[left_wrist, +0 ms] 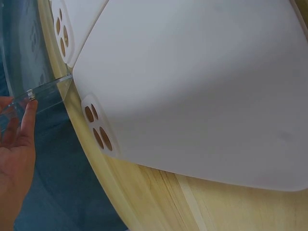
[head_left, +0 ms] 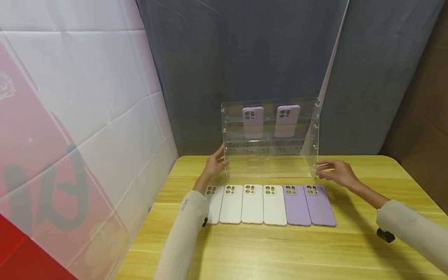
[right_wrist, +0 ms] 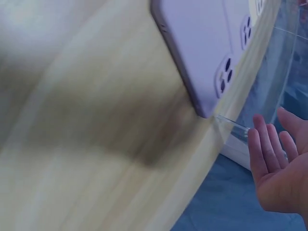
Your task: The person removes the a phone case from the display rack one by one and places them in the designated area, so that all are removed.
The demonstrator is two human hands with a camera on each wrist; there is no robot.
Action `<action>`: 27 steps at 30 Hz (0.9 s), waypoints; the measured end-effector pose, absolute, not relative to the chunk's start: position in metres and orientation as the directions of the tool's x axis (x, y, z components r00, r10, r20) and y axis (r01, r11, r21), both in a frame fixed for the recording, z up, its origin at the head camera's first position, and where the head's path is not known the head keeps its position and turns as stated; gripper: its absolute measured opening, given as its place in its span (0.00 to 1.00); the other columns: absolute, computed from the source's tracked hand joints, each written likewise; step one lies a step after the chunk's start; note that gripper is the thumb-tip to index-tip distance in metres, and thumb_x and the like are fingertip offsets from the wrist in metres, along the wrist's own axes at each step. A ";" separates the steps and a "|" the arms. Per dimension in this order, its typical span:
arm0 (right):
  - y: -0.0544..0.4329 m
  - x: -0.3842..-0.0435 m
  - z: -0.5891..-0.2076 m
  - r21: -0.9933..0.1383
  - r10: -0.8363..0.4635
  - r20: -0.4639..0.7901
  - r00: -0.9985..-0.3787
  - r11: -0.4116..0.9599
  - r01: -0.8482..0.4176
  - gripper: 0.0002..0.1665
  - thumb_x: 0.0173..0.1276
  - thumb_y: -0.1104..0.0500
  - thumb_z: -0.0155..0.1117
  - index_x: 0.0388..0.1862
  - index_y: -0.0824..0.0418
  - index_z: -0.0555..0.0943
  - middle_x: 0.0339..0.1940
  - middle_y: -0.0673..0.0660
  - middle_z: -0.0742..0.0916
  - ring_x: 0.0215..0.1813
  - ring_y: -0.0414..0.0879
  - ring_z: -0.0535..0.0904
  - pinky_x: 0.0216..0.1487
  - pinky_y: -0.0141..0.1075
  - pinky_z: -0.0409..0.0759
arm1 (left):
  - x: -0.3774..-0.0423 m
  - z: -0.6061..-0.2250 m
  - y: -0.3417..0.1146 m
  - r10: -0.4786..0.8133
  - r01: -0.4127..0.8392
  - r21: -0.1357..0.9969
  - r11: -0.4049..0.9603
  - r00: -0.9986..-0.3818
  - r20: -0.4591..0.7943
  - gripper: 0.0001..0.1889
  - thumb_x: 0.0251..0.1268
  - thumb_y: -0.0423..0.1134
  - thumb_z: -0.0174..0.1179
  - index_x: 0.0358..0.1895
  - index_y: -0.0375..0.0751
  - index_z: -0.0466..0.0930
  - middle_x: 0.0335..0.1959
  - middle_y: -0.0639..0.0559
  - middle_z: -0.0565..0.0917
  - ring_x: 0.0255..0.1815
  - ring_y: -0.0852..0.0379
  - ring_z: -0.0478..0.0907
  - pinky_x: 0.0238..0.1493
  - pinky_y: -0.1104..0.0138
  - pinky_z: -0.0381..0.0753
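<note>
A clear tiered display stand (head_left: 269, 159) stands on the table's far part. Two light purple phone cases lean on its upper tier, one on the left (head_left: 253, 122) and one on the right (head_left: 287, 121). My left hand (head_left: 212, 164) touches the stand's left side panel, its fingers extended along the panel (left_wrist: 45, 94) in the left wrist view. At the right side panel is my right hand (head_left: 337, 173). Its fingers (right_wrist: 257, 154) look fairly straight in the right wrist view; whether they touch the panel I cannot tell.
In front of the stand, several white phone cases (head_left: 252, 206) and two purple ones (head_left: 320, 206) lie in a row, camera holes towards the stand. The wooden table (head_left: 266, 252) has rounded far corners. Grey curtains (head_left: 245, 50) hang behind; a white sheet (head_left: 105, 77) hangs at left.
</note>
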State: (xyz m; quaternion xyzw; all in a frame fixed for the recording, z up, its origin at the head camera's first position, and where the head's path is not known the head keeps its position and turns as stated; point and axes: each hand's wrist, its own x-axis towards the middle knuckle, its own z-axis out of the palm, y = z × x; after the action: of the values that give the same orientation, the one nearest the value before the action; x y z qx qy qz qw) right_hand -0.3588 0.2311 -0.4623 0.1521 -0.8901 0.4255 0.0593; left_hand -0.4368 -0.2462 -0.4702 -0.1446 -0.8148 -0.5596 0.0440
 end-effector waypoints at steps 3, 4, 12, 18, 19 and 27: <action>0.229 -0.366 -0.456 -0.743 -0.214 0.268 -0.939 0.574 -0.343 0.28 0.70 0.62 0.73 0.64 0.73 0.80 0.50 0.71 0.89 0.34 0.42 0.91 0.34 0.33 0.91 | -0.436 -0.470 -0.246 0.183 0.279 0.902 0.331 -0.956 0.229 0.46 0.68 0.18 0.58 0.84 0.53 0.52 0.78 0.34 0.65 0.70 0.31 0.73 0.64 0.54 0.85; 0.228 -0.368 -0.454 -0.740 -0.218 0.285 -0.934 0.569 -0.359 0.27 0.70 0.63 0.72 0.64 0.73 0.79 0.50 0.72 0.89 0.34 0.39 0.90 0.33 0.31 0.90 | -0.436 -0.470 -0.246 0.182 0.277 0.902 0.330 -0.957 0.227 0.46 0.68 0.18 0.58 0.84 0.53 0.52 0.78 0.34 0.65 0.70 0.31 0.73 0.63 0.54 0.85; 0.220 -0.386 -0.433 -0.685 -0.189 0.387 -0.902 0.596 -0.419 0.27 0.69 0.64 0.73 0.64 0.72 0.80 0.49 0.72 0.89 0.28 0.26 0.84 0.22 0.27 0.83 | -0.437 -0.471 -0.246 0.187 0.273 0.908 0.317 -0.957 0.223 0.46 0.69 0.19 0.57 0.85 0.53 0.51 0.78 0.33 0.65 0.71 0.30 0.72 0.64 0.53 0.84; 0.213 -0.397 -0.416 -0.658 -0.149 0.413 -0.898 0.633 -0.408 0.26 0.70 0.59 0.73 0.64 0.67 0.81 0.50 0.70 0.89 0.25 0.27 0.82 0.11 0.32 0.61 | -0.437 -0.470 -0.246 0.188 0.285 0.901 0.326 -0.954 0.234 0.46 0.69 0.18 0.57 0.85 0.53 0.51 0.78 0.33 0.66 0.70 0.30 0.73 0.64 0.52 0.85; 0.211 -0.399 -0.413 -0.653 -0.148 0.421 -0.895 0.636 -0.412 0.26 0.70 0.59 0.73 0.64 0.67 0.82 0.50 0.70 0.89 0.23 0.28 0.81 0.11 0.32 0.60 | -0.437 -0.470 -0.246 0.187 0.287 0.899 0.332 -0.954 0.236 0.46 0.69 0.19 0.58 0.85 0.53 0.51 0.78 0.33 0.66 0.70 0.30 0.73 0.63 0.52 0.85; 0.195 -0.410 -0.390 -0.648 -0.119 0.446 -0.887 0.640 -0.412 0.26 0.70 0.56 0.74 0.64 0.64 0.82 0.52 0.68 0.90 0.34 0.37 0.87 0.21 0.26 0.74 | -0.437 -0.470 -0.247 0.186 0.301 0.885 0.354 -0.951 0.249 0.45 0.69 0.19 0.58 0.85 0.51 0.51 0.78 0.32 0.65 0.71 0.30 0.72 0.65 0.52 0.84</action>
State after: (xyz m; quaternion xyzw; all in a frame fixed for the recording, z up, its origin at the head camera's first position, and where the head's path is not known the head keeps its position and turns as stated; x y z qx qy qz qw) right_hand -0.4096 0.1947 -0.3904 0.1499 -0.8865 0.3969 0.1846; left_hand -0.4368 -0.2468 -0.4695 -0.1483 -0.8212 -0.5485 0.0523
